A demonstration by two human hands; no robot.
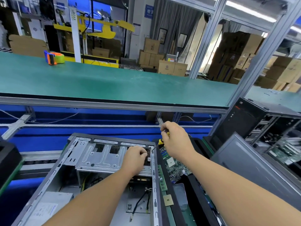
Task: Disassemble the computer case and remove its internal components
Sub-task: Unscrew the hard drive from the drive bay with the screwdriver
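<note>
Right, the computer case (91,168) lies open on its side in front of me, its silver drive cage (104,156) facing up near the far end. My left hand (135,158) rests on the right end of that cage, fingers curled in as if pinching something small, though I cannot tell what is between them. My right hand (175,141) is wrapped tight round a screwdriver (161,141) with a yellow and black handle, its shaft angled down to the case's top right corner, beside my left hand. Just right of the case a green motherboard (175,167) lies flat, a memory stick (162,178) along its left edge and a small square chip (168,200) nearer me. Further right, a second black tower (254,123) stands open, a grey side panel (254,165) leaning before it. A tape dispenser (53,58) sits on the green bench (114,82) beyond.
</note>
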